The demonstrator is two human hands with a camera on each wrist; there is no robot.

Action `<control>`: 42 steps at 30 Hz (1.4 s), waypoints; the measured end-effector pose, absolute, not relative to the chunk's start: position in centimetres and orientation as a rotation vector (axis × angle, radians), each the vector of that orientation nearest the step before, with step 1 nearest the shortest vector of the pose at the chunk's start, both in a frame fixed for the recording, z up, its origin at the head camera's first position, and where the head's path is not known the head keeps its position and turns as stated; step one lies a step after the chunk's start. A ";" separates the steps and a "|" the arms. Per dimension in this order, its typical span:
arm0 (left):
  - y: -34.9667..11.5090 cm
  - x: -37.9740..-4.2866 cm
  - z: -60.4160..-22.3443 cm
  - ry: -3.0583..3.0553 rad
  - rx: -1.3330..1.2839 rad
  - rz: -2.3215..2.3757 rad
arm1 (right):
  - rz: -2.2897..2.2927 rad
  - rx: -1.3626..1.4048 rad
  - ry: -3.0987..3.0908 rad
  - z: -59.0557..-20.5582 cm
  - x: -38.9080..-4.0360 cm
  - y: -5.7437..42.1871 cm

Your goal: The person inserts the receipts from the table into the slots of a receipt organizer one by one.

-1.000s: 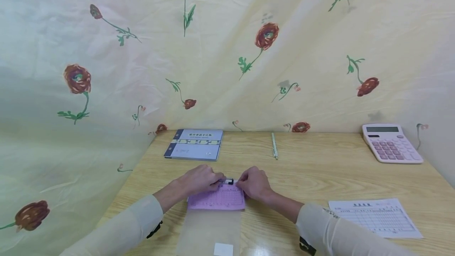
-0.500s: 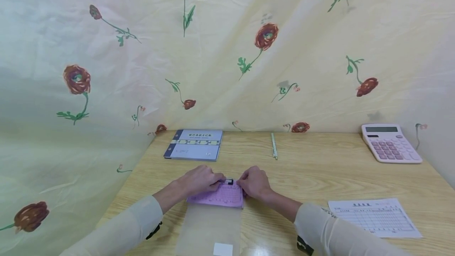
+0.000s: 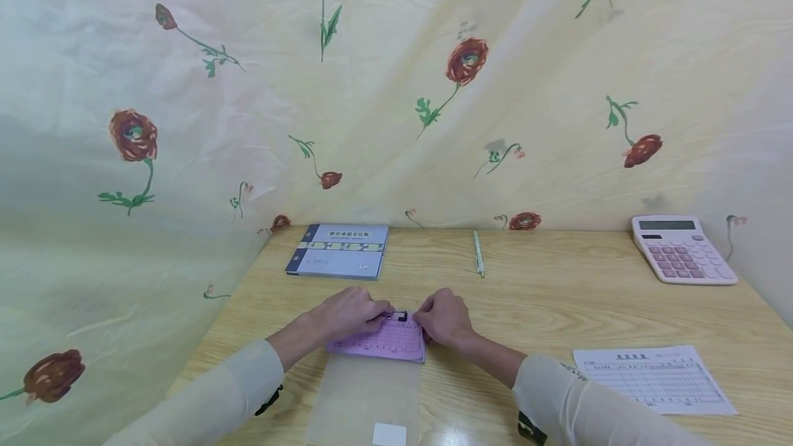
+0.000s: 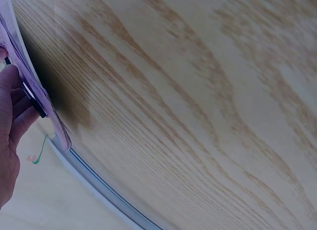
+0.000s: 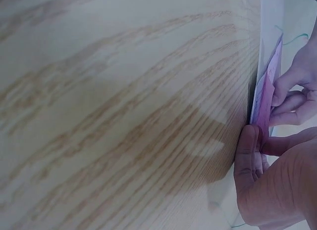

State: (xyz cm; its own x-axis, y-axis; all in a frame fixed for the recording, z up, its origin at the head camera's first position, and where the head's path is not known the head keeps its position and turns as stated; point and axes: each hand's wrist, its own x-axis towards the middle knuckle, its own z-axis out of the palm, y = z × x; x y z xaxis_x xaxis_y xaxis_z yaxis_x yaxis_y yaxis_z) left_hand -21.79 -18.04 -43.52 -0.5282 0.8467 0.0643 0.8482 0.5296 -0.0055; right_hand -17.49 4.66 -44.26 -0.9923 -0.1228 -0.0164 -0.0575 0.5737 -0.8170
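Observation:
Pink printed sheets (image 3: 378,341) lie in front of me at the near middle of the table, stacked in a thin pile. A black clip (image 3: 401,316) with a silvery part sits at their far edge. My left hand (image 3: 354,313) grips the clip from the left, its fingers curled at the dark bar in the left wrist view. My right hand (image 3: 443,319) pinches the sheets at their far right corner, thumb on one face and fingers on the other in the right wrist view. Toward me, a beige, translucent-looking sheet (image 3: 365,391) with a white label (image 3: 389,434) extends from under the pink sheets.
A blue account book (image 3: 339,260) lies at the back left and a pale green pen (image 3: 478,253) at the back middle. The pink-and-white calculator (image 3: 681,250) is at the back right. A white printed form (image 3: 653,380) lies near my right sleeve. Flowered cloth hangs behind the table.
The near edge of the pink sheets has shifted slightly away from me and its right corner slightly left. Both hands stay almost in place, still holding.

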 end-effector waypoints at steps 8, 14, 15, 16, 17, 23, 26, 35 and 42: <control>-18.1 -21.6 -43.4 -2.705 -1.497 -0.061 | -1.414 -0.156 2.724 -44.3 -17.4 4.7; -18.2 -21.6 -43.2 -2.719 -1.488 -0.055 | -1.418 -0.164 2.683 -44.1 -17.5 4.9; -18.2 -21.6 -43.2 -2.726 -1.488 -0.060 | -1.406 -0.166 2.674 -44.1 -17.6 5.0; -18.2 -21.6 -43.1 -2.733 -1.488 -0.067 | -1.396 -0.167 2.667 -44.0 -17.6 5.1; -18.2 -21.6 -43.0 -2.741 -1.490 -0.075 | -1.379 -0.170 2.665 -44.0 -17.7 5.3; -18.2 -21.6 -42.8 -2.763 -1.495 -0.097 | -1.277 -0.178 2.710 -43.6 -18.1 6.6; -18.3 -21.6 -42.8 -2.760 -1.482 -0.101 | -1.253 -0.200 2.737 -43.4 -18.2 7.5; -18.7 -21.4 -42.7 -2.741 -1.433 -0.246 | -1.245 -0.416 2.758 -41.7 -18.0 12.4; -19.0 -21.5 -42.8 -2.747 -1.371 -0.398 | -1.168 -0.615 2.768 -40.4 -16.8 17.7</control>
State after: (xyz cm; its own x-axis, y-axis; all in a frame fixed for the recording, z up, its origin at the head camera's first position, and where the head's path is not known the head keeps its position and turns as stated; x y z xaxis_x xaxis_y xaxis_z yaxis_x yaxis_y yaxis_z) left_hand -21.53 -18.97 -42.78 -0.6069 0.7797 0.1541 0.7913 0.5749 0.2080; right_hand -16.78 17.74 -40.38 -0.9170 -0.3897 0.0850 -0.3328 0.6301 -0.7015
